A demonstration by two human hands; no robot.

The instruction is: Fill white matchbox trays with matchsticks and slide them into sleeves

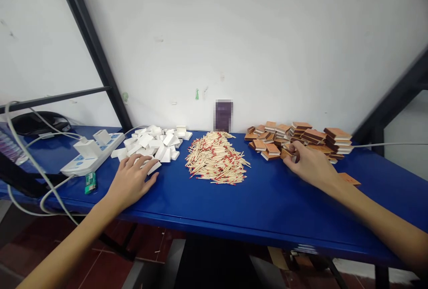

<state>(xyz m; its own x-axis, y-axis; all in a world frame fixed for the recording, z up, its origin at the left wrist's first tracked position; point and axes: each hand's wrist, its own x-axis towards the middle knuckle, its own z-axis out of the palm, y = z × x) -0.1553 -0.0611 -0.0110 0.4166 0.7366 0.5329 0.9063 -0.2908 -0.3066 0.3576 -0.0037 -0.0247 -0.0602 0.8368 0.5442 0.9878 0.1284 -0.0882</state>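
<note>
My left hand point(133, 179) rests at the near edge of a heap of small white matchbox trays point(150, 142). Its fingers are spread over the closest trays, with none visibly gripped. On the right, my right hand point(309, 164) reaches into a pile of brown matchbox covers point(312, 135), some stacked and some scattered. Thumb and fingertips are curled around one brown matchbox cover point(286, 153) at the pile's near side, partly hidden by the fingers. Between the hands lies a large mound of red-tipped matches point(217, 159).
A white power strip point(96, 155) with plugs and cables lies left, beside a small green packet point(90, 183). Against the wall stands a blurred dark object point(223, 115). One flat orange-brown cover point(349, 179) lies behind my right forearm on the blue table point(214, 208). Black frame bars flank both sides.
</note>
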